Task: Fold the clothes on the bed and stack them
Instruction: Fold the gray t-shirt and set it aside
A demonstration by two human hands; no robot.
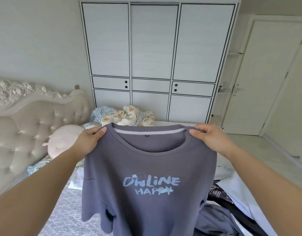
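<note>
2 hands hold a grey T-shirt [146, 167] up above the bed [65, 210]: left hand [91, 139] and right hand [209, 137] each pinch a shoulder, fingers curled around fabric.

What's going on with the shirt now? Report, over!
Left hand and right hand each pinch a shoulder of the grey T-shirt. Shirt held up, print facing the camera, not yet folded. Dark clothes heaped lower right on the bed.
</note>
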